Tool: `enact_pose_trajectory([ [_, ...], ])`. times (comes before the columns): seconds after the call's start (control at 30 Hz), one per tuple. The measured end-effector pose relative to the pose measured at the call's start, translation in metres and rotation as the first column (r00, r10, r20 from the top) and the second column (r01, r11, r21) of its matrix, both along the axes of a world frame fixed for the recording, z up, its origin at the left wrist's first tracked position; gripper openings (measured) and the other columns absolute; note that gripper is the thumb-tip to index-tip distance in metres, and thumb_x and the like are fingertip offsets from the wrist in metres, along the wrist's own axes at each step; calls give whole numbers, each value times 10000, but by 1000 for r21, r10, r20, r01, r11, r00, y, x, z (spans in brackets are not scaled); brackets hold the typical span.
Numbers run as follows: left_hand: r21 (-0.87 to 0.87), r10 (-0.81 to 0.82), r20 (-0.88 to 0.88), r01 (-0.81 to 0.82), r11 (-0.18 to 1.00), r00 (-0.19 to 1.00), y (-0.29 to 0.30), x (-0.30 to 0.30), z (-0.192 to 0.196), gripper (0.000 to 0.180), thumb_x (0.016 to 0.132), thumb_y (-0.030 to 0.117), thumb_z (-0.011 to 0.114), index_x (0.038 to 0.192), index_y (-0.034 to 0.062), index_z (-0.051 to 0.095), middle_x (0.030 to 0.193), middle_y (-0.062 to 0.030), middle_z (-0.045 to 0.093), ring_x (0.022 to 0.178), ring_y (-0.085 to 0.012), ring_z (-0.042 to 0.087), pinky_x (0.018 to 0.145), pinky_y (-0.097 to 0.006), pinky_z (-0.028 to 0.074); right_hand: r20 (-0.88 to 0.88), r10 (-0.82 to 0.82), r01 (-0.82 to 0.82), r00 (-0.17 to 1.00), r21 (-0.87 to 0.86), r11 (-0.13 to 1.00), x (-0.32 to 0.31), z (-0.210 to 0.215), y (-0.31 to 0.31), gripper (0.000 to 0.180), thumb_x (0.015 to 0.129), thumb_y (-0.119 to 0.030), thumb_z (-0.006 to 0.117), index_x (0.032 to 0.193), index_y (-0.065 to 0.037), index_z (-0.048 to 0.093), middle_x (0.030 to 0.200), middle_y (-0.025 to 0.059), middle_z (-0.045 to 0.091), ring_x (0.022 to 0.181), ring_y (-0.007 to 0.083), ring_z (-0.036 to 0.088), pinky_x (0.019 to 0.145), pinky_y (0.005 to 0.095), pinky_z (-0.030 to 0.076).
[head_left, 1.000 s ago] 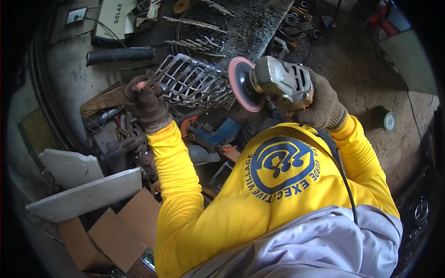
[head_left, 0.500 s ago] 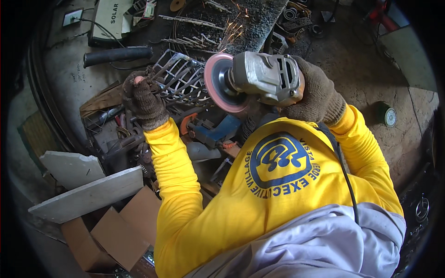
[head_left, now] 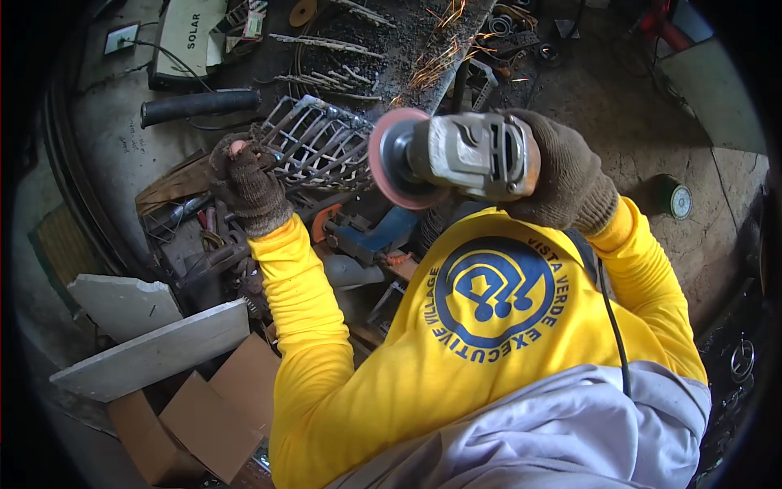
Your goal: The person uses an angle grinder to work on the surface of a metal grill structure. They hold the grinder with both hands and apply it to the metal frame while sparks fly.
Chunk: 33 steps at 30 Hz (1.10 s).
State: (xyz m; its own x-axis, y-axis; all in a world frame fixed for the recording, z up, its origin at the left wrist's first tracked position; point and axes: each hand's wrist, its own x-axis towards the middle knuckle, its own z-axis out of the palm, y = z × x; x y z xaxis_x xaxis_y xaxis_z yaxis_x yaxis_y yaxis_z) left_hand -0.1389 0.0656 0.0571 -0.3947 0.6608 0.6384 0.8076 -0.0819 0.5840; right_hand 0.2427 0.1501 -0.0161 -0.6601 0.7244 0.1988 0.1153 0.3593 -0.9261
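My right hand [head_left: 566,167], in a brown knit glove, is wrapped round the back of an angle grinder [head_left: 476,159] with a worn silver head. Its reddish disc [head_left: 380,163] stands at the right end of a lattice of welded metal bars [head_left: 314,134]; whether the two touch is hidden. Orange sparks [head_left: 444,49] fly off beyond the disc. My left hand [head_left: 248,179], gloved with a bare fingertip showing, is closed on the lattice's left end. A black cord [head_left: 612,318] hangs over my yellow sleeve and shirt.
Below the lattice lie a blue and orange tool [head_left: 379,232] and a box of hand tools [head_left: 204,261]. Thin rods [head_left: 330,45] and a dark tube [head_left: 199,106] lie beyond. Pale boards [head_left: 155,350] and a cardboard box [head_left: 212,424] stand at lower left, a small can [head_left: 674,198] at right.
The grinder has shifted slightly right and down relative to the lattice. The sparks have become denser and spread farther to the upper right. My left hand keeps its hold.
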Motion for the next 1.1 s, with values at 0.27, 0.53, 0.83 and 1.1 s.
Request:
enact_pose_trajectory([
  [0.27,-95,-2,38,6,996,999,7,13,11,402,912,404,636,787,23,657,608,-26,605,536,-136,565,534,-276,428,52,3,-7,999,84,996,1,18,10,837,574,-261,910,1307,-55,563,1151,183,679,1041,377,675,925,415,546],
  [0.53,-126,-7,-37,2,992,999,0,19,7,383,917,389,633,811,23,665,632,-39,635,554,-154,597,543,-285,444,56,47,-51,997,66,997,2,3,12,850,559,-279,921,1299,-53,567,1152,178,679,1051,360,675,919,412,549],
  [0.83,-3,-43,49,44,999,998,1,7,2,364,908,370,661,876,7,656,720,-54,627,603,-130,561,548,-271,434,23,94,-93,995,-41,995,1,1,16,901,550,-287,930,1331,-47,551,1203,181,662,1080,349,668,951,412,535],
  [1.1,-47,-40,160,48,998,986,-6,5,3,360,912,364,660,854,9,657,697,-53,631,565,-142,583,526,-264,429,67,20,-27,998,105,994,3,16,13,856,574,-319,933,1298,-57,561,1133,174,681,1020,364,680,900,408,556],
])
